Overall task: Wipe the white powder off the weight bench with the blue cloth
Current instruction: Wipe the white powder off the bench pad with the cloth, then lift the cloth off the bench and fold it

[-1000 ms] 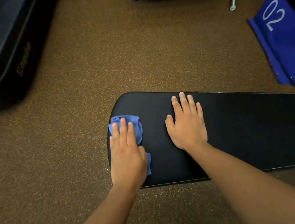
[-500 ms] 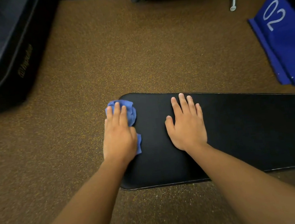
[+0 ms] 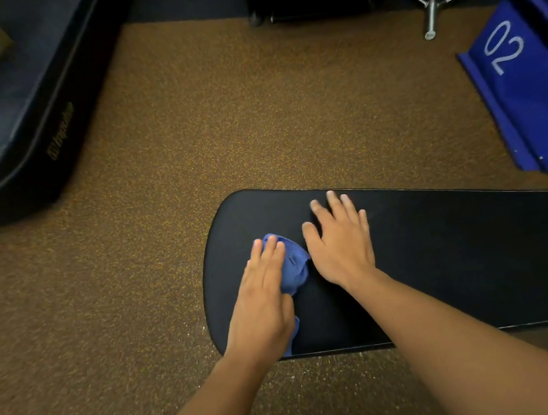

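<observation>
Both forearms are bare right to the near edge of the view, with no sleeve on either. The left hand and right hand appear free of rings, though blur softens the fingers.
</observation>
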